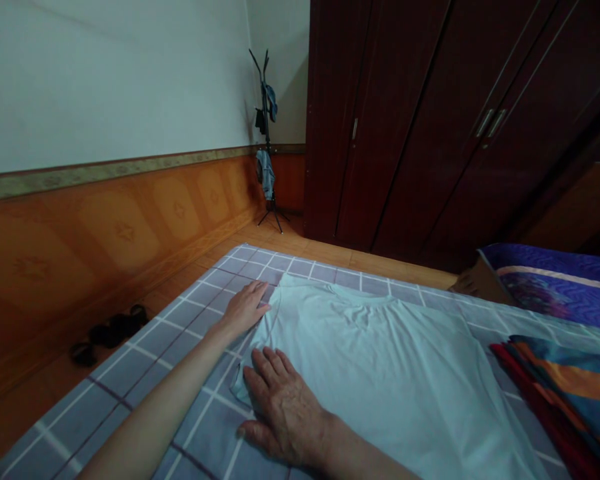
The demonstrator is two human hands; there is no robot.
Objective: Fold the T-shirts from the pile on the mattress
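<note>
A pale mint shirt point(380, 360) lies spread out on the grey checked sheet point(200, 320), with creases gathered near its far edge. My left hand point(246, 308) rests at the shirt's far left corner, fingers stretched out and the fingertips by its edge. Closer to me, my right hand point(290, 413) lies palm down over the shirt's near left edge. Its fingers are flat on the cloth, and the thumb is spread out over the sheet. Neither hand grips the fabric.
Folded striped cloth point(575, 387) in red, orange and blue lies at the right. Beyond it is a purple quilted cover point(570, 280). A dark red wardrobe point(405, 120) and a coat stand point(266, 133) are at the back. Black shoes point(110, 333) sit on the floor at left.
</note>
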